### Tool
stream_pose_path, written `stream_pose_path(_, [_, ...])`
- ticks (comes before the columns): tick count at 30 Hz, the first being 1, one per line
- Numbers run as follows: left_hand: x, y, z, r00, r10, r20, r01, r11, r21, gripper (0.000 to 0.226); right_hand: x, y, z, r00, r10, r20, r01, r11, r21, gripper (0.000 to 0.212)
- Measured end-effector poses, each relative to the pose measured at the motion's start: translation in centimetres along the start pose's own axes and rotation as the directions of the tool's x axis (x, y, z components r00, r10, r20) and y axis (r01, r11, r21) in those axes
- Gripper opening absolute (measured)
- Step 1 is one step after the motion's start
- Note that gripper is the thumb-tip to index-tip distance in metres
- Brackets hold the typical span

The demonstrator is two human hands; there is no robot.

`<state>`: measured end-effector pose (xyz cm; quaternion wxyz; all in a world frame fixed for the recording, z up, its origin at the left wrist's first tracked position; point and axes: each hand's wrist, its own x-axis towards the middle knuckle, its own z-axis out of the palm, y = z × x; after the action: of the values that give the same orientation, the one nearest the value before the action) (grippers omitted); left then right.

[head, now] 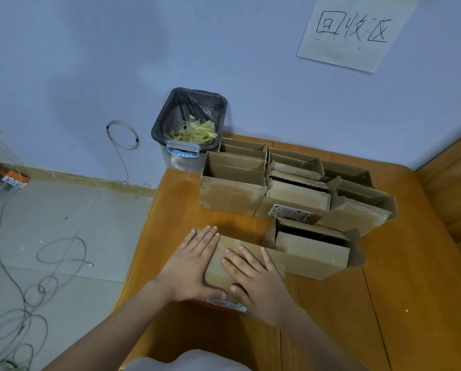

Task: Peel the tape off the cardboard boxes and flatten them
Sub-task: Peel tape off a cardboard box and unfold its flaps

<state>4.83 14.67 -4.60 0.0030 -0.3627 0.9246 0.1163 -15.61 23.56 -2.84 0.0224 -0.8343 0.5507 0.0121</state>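
A brown cardboard box [299,253] lies on its side on the wooden table [384,303], partly squashed at its left end. My left hand [194,266] lies flat on that squashed left part, fingers straight and pointing away from me. My right hand [253,279] presses flat beside it, fingers spread toward the upper left. The box's right end still stands open with flaps out. Behind it, several flattened boxes [291,183] stand packed upright in a cluster.
A bin [189,124] lined with a black bag holds crumpled yellowish tape, off the table's far left corner. Loose cables [36,277] trail over the grey floor at left. A paper sign [352,30] hangs on the wall.
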Motion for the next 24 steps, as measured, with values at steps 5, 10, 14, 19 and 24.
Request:
stream_pose_path(5, [-0.1,0.0,0.0,1.0,-0.005,0.01,0.004,1.0,0.011,0.129,-1.0,0.5,0.3,0.999,0.027,-0.038,-0.028,0.999,-0.024,0.051])
stream_pose_path(10, [0.0,0.0,-0.2,1.0,0.0,0.014,0.0,1.0,0.011,0.13,-3.2,2.0,0.8,0.995,0.014,-0.094,-0.017,0.999,-0.038,0.046])
stream_pose_path(14, [-0.1,0.0,-0.1,1.0,0.008,0.009,-0.008,1.0,0.017,0.131,-3.6,1.8,0.8,0.981,0.029,-0.19,-0.021,0.999,0.043,0.043])
stream_pose_path(19, [0.0,0.3,-0.4,0.999,0.002,0.04,-0.004,0.999,0.042,0.131,-2.1,0.0,0.3,0.947,0.103,-0.305,-0.019,0.964,0.267,0.033])
stream_pose_path(24, [0.2,0.8,-0.8,0.998,0.008,0.055,-0.013,0.997,0.083,0.129,-0.1,-0.6,-0.2,0.995,-0.066,-0.076,0.078,0.983,0.166,0.054])
